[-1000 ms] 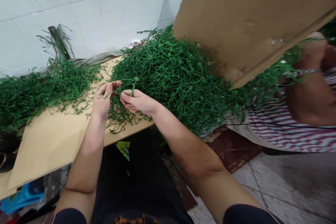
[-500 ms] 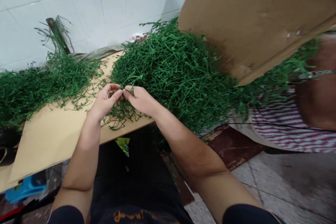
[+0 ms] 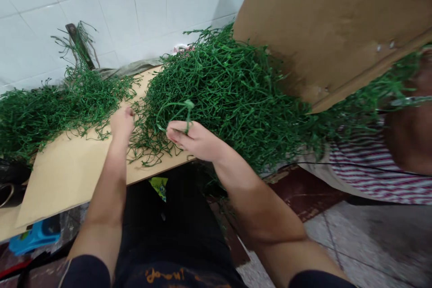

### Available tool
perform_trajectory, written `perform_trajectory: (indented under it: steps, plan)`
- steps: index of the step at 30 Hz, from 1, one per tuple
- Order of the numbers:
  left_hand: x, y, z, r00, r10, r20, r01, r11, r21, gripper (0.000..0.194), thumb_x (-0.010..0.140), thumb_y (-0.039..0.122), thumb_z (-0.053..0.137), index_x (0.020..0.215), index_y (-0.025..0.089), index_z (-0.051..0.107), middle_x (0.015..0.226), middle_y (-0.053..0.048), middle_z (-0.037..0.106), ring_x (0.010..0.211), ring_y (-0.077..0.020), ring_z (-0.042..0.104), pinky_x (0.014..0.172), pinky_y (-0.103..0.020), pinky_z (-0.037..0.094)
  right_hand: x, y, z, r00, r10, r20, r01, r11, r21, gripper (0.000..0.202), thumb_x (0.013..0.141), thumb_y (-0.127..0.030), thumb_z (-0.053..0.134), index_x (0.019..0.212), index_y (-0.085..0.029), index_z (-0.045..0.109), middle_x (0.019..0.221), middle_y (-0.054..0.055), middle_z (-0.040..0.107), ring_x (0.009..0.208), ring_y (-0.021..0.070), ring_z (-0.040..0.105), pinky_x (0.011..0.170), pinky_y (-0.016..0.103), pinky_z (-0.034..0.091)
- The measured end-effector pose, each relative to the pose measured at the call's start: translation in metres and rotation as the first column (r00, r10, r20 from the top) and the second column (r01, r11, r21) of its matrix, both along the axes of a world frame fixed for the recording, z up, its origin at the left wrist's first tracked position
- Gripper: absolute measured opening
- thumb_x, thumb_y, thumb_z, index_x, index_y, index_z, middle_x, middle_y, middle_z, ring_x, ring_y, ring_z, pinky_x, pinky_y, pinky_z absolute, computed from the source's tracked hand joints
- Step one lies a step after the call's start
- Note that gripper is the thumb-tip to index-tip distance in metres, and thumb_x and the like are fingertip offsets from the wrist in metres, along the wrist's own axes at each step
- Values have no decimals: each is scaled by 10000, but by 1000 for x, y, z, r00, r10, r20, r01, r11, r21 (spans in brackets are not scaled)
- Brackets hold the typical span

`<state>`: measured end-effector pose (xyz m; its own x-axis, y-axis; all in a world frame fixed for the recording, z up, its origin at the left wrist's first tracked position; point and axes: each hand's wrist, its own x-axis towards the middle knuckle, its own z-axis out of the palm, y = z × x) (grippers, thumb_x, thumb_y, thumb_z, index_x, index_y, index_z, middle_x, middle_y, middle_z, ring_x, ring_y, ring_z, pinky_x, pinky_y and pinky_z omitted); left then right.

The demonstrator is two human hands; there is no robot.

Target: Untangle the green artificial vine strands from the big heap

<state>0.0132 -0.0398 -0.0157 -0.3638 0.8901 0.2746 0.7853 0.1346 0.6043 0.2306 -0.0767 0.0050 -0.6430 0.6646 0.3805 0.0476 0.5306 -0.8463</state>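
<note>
One thin green plastic stem with pale tip (image 3: 189, 104), pinched in right hand (image 3: 194, 138). Left hand (image 3: 122, 122), at its nine o'clock, curls closed; contents unclear.

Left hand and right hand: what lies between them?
Loose green strands, strewn over the tan board, as the head view shows. The held strand, pinched in the right hand, also loops into that gap.
</note>
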Motion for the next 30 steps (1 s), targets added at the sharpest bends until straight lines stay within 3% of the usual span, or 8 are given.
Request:
perform_trajectory:
  steps: [4, 8, 12, 16, 18, 25, 27, 30]
  plan:
    - [-18, 5, -5, 999, 6, 53, -7, 1000, 20, 271, 866, 228, 399, 817, 108, 637, 616, 10, 515, 615, -108, 448, 648, -257, 359, 24, -3, 1, 994, -103, -45, 99, 992, -76, 384, 876, -466, 412, 618, -183, 384, 563, -44, 335, 524, 63, 317, 526, 229, 276]
    - [17, 9, -18, 952, -290, 95, 293, 956, -23, 320, 777, 291, 580, 1041, 119, 634, 993, -65, 664, 912, -159, 595, 838, -275, 446, 22, 12, 0, 938, -222, 268, 254, 963, -92, 328, 849, -406, 449, 631, -161, 468, 556, -40, 368, 523, 68, 330, 536, 234, 269]
    - [36, -2, -29, 871, -422, 250, 416, 906, 82, 479, 677, 311, 673, 1090, 77, 610, 1241, -174, 576, 1206, -268, 488, 1063, -391, 333, -11, 9, 18, 816, -292, 499, 310, 949, 49, 288, 815, -406, 505, 682, -151, 511, 587, -21, 462, 539, 79, 373, 546, 235, 276]
    - [9, -55, -25, 487, -478, 731, 454, 853, 256, 448, 705, 447, 611, 1050, 161, 610, 1126, -113, 652, 1090, -257, 583, 947, -400, 446, -58, -6, 33, 866, -140, 481, 95, 989, 117, 262, 821, -372, 517, 708, -136, 534, 659, 6, 530, 569, 74, 393, 564, 222, 287]
    - [-13, -89, -21, 406, -456, 792, 384, 871, 306, 423, 625, 427, 681, 958, 172, 628, 1102, -104, 657, 1043, -261, 604, 904, -392, 468, -82, -12, 31, 887, 36, 461, -92, 991, 100, 272, 831, -360, 512, 691, -128, 538, 690, 15, 538, 588, 70, 396, 573, 212, 298]
    - [-81, -172, -9, 561, -298, 772, 117, 952, 283, 295, 692, 486, 647, 632, 219, 537, 512, 23, 533, 613, -147, 550, 793, -390, 481, -132, -24, 5, 649, 526, 550, -542, 827, -152, 468, 740, -544, 586, 943, -124, 611, 807, 42, 582, 680, 118, 493, 618, 223, 390]
    - [-98, -194, -6, 608, -303, 734, 154, 952, 265, 331, 703, 494, 644, 575, 221, 506, 385, 50, 403, 508, -131, 478, 728, -357, 474, -135, -22, -3, 657, 425, 623, -541, 841, -3, 627, 658, -552, 667, 1103, -117, 590, 1020, 116, 582, 901, 203, 530, 767, 286, 428]
    - [-123, -232, 0, 705, -262, 659, 311, 949, 44, 324, 746, 506, 589, 585, 225, 585, 384, 22, 456, 492, -146, 491, 611, -314, 456, -130, -8, -24, 723, 40, 690, -326, 900, 289, 697, 674, -519, 673, 1216, -98, 549, 1202, 185, 504, 1152, 322, 420, 965, 417, 348]
